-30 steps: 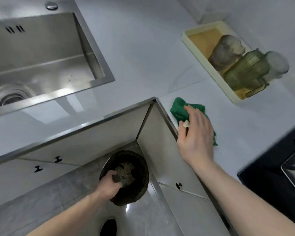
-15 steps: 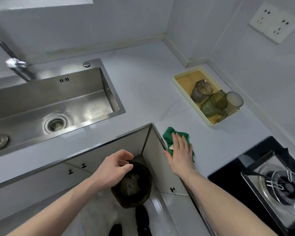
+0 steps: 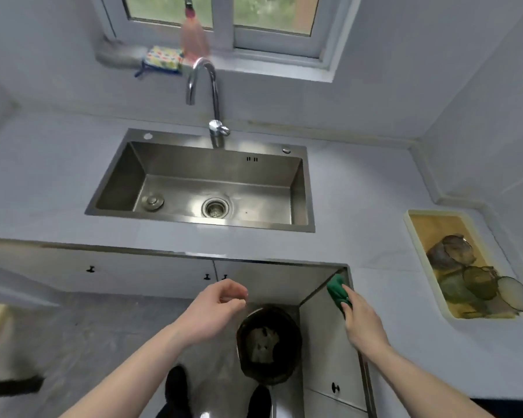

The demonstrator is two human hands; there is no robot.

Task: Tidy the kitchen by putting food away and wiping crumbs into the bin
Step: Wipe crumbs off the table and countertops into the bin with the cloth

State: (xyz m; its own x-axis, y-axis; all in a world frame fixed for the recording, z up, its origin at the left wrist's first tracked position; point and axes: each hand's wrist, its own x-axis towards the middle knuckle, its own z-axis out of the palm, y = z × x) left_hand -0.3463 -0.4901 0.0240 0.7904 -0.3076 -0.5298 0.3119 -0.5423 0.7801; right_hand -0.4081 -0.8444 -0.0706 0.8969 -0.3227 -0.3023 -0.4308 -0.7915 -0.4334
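A round bin (image 3: 269, 345) with a dark liner stands on the floor in the inner corner of the counter, with scraps inside. My right hand (image 3: 363, 321) presses a green cloth (image 3: 337, 292) against the counter's metal edge, just right of and above the bin. My left hand (image 3: 215, 312) hovers in the air left of the bin, fingers loosely curled and pinched, with nothing visible in them.
A steel sink (image 3: 206, 182) with a curved tap (image 3: 206, 98) is set in the pale counter (image 3: 360, 206). A yellow tray (image 3: 417, 233) with upturned glasses sits at the right. Cabinet doors with small black knobs run below the counter. My dark shoes (image 3: 178, 390) stand by the bin.
My head has lifted, bringing the window and tap into view. My left hand rose off the bin's rim. My right hand slid the cloth to the counter's edge above the bin.
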